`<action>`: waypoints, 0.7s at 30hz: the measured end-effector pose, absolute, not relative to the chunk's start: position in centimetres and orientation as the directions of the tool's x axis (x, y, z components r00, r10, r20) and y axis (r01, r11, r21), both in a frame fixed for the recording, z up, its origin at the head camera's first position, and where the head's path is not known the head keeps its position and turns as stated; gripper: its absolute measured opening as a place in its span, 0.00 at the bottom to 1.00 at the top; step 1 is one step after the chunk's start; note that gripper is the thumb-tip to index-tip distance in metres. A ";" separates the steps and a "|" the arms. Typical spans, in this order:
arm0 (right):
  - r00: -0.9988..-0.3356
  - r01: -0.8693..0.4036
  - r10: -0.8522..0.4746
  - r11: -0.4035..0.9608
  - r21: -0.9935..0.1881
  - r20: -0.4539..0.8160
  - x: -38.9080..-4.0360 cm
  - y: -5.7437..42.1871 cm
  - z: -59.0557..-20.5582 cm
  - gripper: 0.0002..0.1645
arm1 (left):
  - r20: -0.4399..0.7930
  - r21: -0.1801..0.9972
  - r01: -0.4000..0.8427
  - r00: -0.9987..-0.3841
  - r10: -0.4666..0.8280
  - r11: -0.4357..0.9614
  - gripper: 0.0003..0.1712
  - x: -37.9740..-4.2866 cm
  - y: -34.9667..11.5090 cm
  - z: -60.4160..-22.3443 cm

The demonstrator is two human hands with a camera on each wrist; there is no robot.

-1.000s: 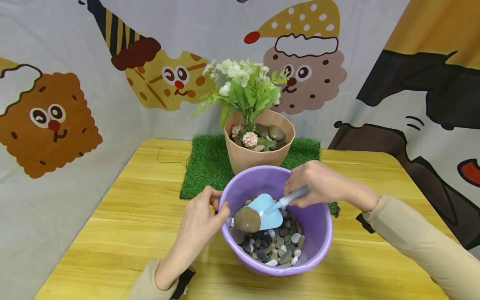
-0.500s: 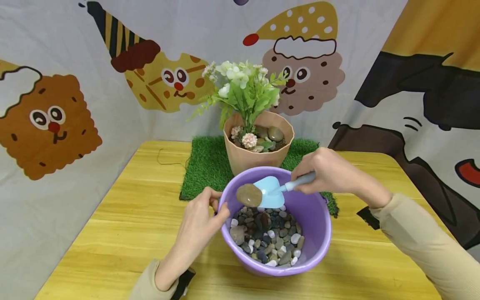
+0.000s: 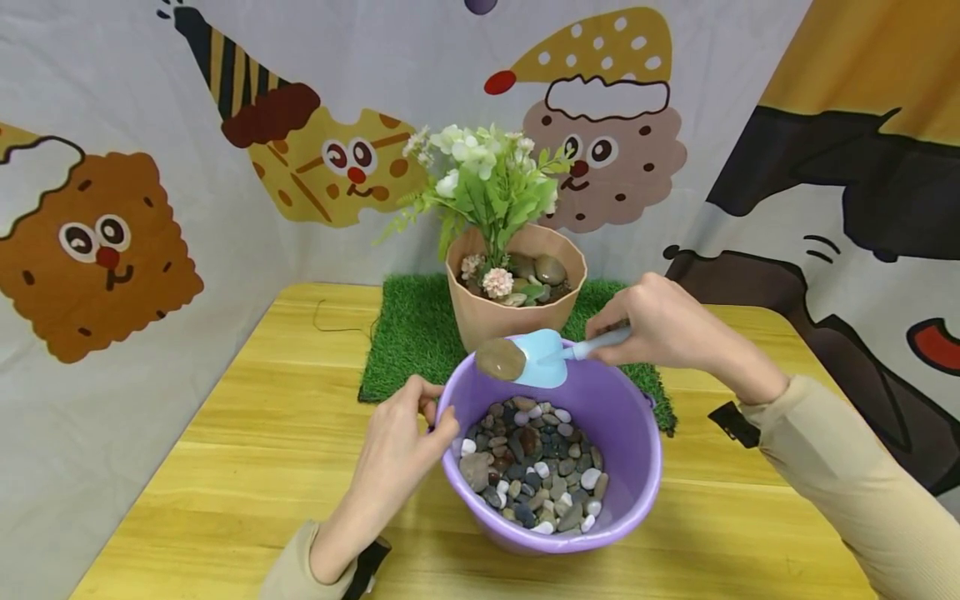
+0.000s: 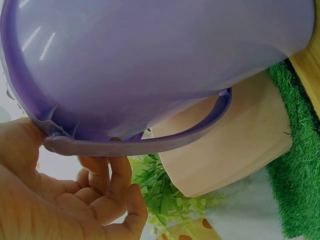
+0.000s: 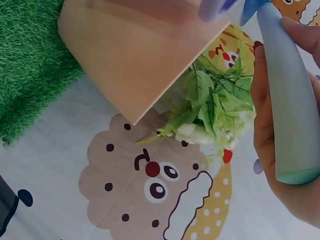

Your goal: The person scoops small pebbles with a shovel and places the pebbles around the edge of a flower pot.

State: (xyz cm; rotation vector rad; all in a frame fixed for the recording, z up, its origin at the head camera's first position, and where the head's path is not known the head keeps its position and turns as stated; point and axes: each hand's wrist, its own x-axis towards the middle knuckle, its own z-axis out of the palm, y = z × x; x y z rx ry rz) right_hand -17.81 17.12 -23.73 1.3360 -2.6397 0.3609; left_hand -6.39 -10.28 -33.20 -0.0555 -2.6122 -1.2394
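Observation:
A purple bucket (image 3: 626,442) stands on the table with many small pebbles (image 3: 551,475) in its bottom. My left hand (image 3: 393,446) holds its left rim, the thumb over the edge. In the left wrist view, curled fingers lie at the bucket's handle (image 4: 165,145). My right hand (image 3: 667,325) grips the grey-blue handle of a small light-blue shovel (image 3: 543,360), raised at the bucket's far rim. A large, smooth brown stone (image 3: 500,359) rests at the front of the blade. Thumb and fingers wrap the shovel's handle in the right wrist view.
Just behind the bucket is a peach flowerpot (image 3: 513,321) with white flowers (image 3: 476,158), foliage and larger stones. It stands on a green turf mat (image 3: 416,333) on the wooden table (image 3: 247,433). A cartoon-printed cloth (image 3: 247,233) hangs behind.
My right hand has lifted the shovel with the brown stone up and away from the pebbles, to the bucket's far rim. The left hand has stayed on the rim.

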 end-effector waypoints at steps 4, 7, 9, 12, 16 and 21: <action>-0.616 -0.786 -0.747 0.602 -0.138 0.250 -18.0 16.9 -23.3 0.03 | 0.239 0.758 0.142 -0.969 -0.069 0.637 0.10 -6.4 -10.3 -33.2; -0.623 -0.780 -0.739 0.612 -0.130 0.256 -18.2 16.8 -23.2 0.03 | 0.237 0.761 0.142 -0.969 -0.067 0.633 0.10 -6.4 -10.3 -33.2; -0.634 -0.771 -0.732 0.622 -0.134 0.250 -18.3 16.8 -23.0 0.03 | 0.237 0.763 0.143 -0.969 -0.067 0.630 0.10 -6.4 -10.3 -33.2; -0.662 -0.749 -0.713 0.646 -0.148 0.232 -18.5 16.7 -22.7 0.03 | 0.239 0.765 0.144 -0.969 -0.068 0.628 0.10 -6.4 -10.3 -33.2; -0.712 -0.701 -0.670 0.692 -0.171 0.210 -18.9 16.8 -22.3 0.02 | 0.240 0.766 0.147 -0.968 -0.066 0.625 0.10 -6.4 -10.3 -33.3; -0.770 -0.636 -0.605 0.752 -0.171 0.204 -19.9 17.0 -21.9 0.02 | 0.247 0.764 0.153 -0.967 -0.065 0.627 0.10 -6.4 -10.3 -33.3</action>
